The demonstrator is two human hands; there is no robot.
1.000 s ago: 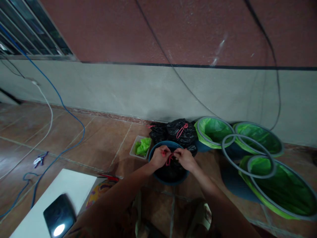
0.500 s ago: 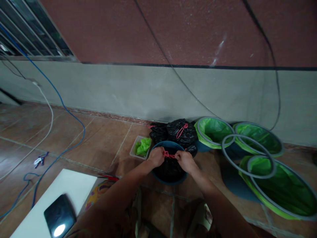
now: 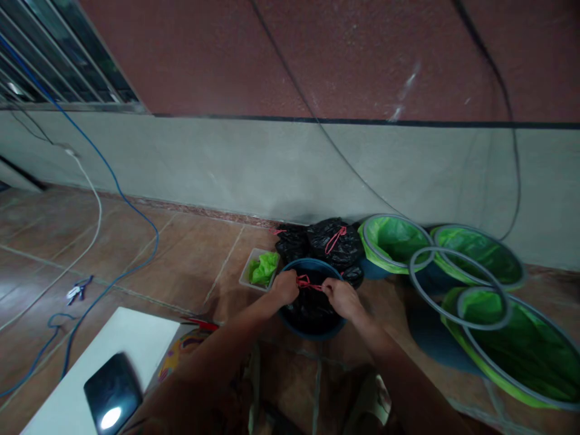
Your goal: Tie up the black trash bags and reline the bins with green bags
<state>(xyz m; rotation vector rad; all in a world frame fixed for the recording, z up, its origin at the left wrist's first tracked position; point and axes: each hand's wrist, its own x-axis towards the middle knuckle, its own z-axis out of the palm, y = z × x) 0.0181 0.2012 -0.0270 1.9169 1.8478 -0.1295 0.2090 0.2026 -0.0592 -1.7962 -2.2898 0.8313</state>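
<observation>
A blue bin [image 3: 290, 324] stands on the tiled floor with a black bag [image 3: 310, 305] inside it. My left hand [image 3: 285, 286] and my right hand [image 3: 342, 298] are both closed on the ends of the bag's red drawstring [image 3: 309, 283], which runs taut between them above the bag. Just behind the bin lie tied black bags [image 3: 336, 243] with red strings.
A small tray of green bags [image 3: 261, 270] sits left of the bin. Green-lined bins [image 3: 393, 240] with grey rings [image 3: 453, 284] lie to the right. Blue and white cables [image 3: 136, 211] cross the floor at left. A white board with a dark device [image 3: 111, 396] is near left.
My hands have drawn apart, pulling the red drawstring from a loose loop into a taut line over the black bag. The view has shifted slightly.
</observation>
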